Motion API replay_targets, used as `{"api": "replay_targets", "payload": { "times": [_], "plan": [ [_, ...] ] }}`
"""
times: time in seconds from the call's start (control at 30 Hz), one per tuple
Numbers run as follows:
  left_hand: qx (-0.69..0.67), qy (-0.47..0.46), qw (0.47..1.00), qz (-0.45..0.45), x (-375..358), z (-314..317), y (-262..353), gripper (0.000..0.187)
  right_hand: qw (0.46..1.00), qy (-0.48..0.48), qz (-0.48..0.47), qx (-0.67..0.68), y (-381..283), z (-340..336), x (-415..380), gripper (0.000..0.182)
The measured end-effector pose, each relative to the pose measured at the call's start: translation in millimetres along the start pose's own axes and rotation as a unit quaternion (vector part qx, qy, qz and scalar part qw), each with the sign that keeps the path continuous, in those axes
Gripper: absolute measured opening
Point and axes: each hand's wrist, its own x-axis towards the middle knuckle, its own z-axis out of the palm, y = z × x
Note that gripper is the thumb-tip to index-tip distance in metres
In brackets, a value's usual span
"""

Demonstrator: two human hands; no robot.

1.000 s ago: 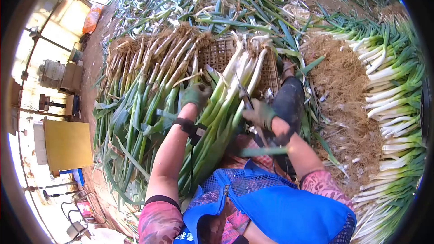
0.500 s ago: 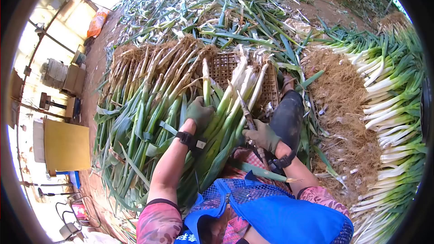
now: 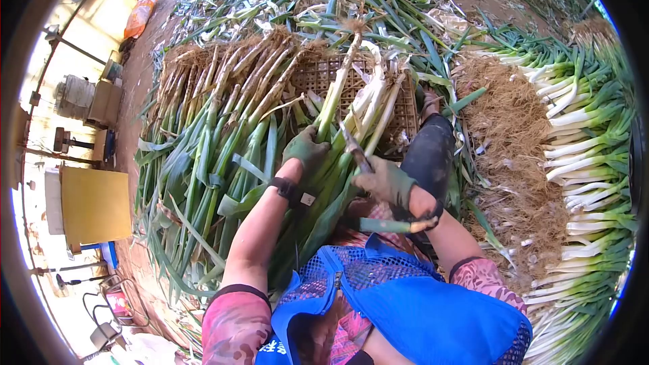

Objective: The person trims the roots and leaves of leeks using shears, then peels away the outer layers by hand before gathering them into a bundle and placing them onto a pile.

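As L hand (image 3: 306, 151) grips stalk (image 3: 341, 78), others (image 3: 367, 105) across crate (image 3: 407, 111)

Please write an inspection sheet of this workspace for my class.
Surface: brown ground, partly strewn with leaves.
Job's things: rooted green onions at left; cleaner, whiter stalks at right; lattice crate behind the hands.
Clutter: root heap beside the whiter stalks; loose leaves beyond the crate.
Hands: both gloved; left hand grips a rooted stalk, right hand a slim tool.
Cables: none identifiable for certain.
Surroundings: orange bag, yellow panel at left.
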Motion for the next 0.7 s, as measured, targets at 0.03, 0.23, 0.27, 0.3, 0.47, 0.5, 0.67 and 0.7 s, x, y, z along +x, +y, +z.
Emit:
{"api": "replay_targets", "payload": {
  "times": [0.03,0.23,0.27,0.3,0.47,0.5,0.67,0.7],
  "plan": [
    [-0.006,-0.002,1.000,-0.005,0.9,0.1,-1.6,0.047,1.000,0.004,0.009,0.010,-3.9,-3.5,1.7,0.046],
    [-0.082,-0.028,0.996,-0.003,13.8,8.8,-24.0,0.045,0.987,0.029,-0.069,-0.144,-4.9,8.3,-22.0,0.051],
    [-0.083,-0.026,0.996,0.014,18.2,15.0,-30.2,0.044,0.991,0.035,-0.056,-0.115,-2.9,6.0,-14.5,0.053],
    [-0.084,-0.024,0.996,0.032,26.9,23.4,-41.5,0.042,0.995,0.040,-0.044,-0.086,-4.2,0.9,-1.7,0.056],
    [-0.050,-0.038,0.998,0.018,11.0,8.3,-18.3,0.046,0.999,0.032,0.015,0.012,-18.7,-40.1,91.8,0.046],
    [-0.045,-0.035,0.998,0.020,10.5,8.5,-18.4,0.046,0.997,0.032,0.030,0.068,-20.8,-45.5,104.2,0.046],
    [-0.050,-0.006,0.998,0.044,19.1,20.4,-34.1,0.043,0.994,0.056,-0.018,0.089,-4.1,-59.7,132.1,0.031],
    [-0.059,-0.015,0.998,0.034,19.2,20.9,-33.6,0.042,0.997,0.055,-0.009,0.058,0.9,-52.7,126.4,0.032]
  ]
}}
